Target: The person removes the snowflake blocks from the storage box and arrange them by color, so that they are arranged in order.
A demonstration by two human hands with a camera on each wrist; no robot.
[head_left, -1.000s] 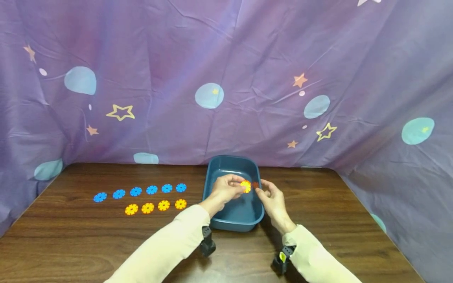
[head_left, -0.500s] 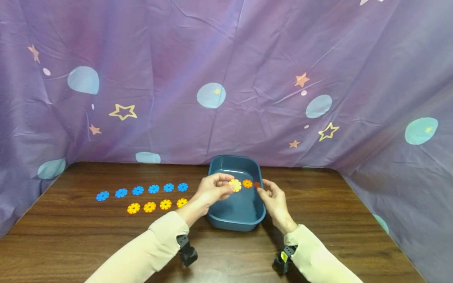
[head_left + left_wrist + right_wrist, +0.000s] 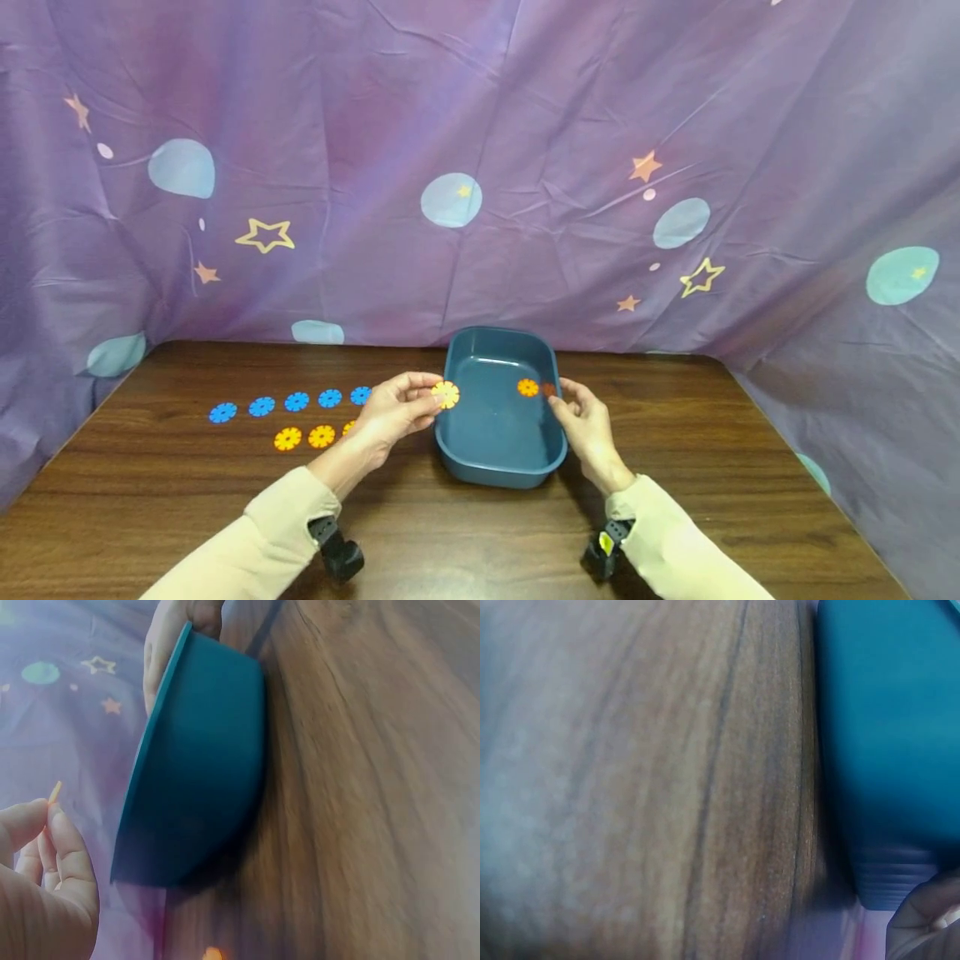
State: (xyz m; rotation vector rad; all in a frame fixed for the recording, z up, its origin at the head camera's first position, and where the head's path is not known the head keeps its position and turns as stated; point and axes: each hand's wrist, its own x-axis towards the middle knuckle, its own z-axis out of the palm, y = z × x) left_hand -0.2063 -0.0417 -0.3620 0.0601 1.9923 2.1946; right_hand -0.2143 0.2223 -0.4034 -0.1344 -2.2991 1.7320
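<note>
My left hand [image 3: 397, 408] pinches a yellow notched plastic disc [image 3: 446, 394] between thumb and fingertips, above the basin's left rim. Seen edge-on, that disc is a thin strip in the left wrist view. The blue-green basin [image 3: 495, 450] stands in front of me. Inside it, near the right wall, shows an orange notched disc [image 3: 528, 387]; a dim reddish patch beside it looks like its reflection. My right hand [image 3: 588, 425] grips the basin's right rim. In the right wrist view, only part of this hand [image 3: 930, 919] appears, at the lower right corner.
To the left, blue notched discs [image 3: 261, 407] lie in a row on the wooden table [image 3: 675, 433]. A row of yellow notched discs [image 3: 321, 436] lies nearer me. My left hand and arm hide the right ends of both rows. A purple curtain [image 3: 375, 167] hangs behind.
My left hand has moved left from over the middle of the basin, carrying the yellow disc. The orange disc in the basin has come into view. My right hand has stayed at the rim.
</note>
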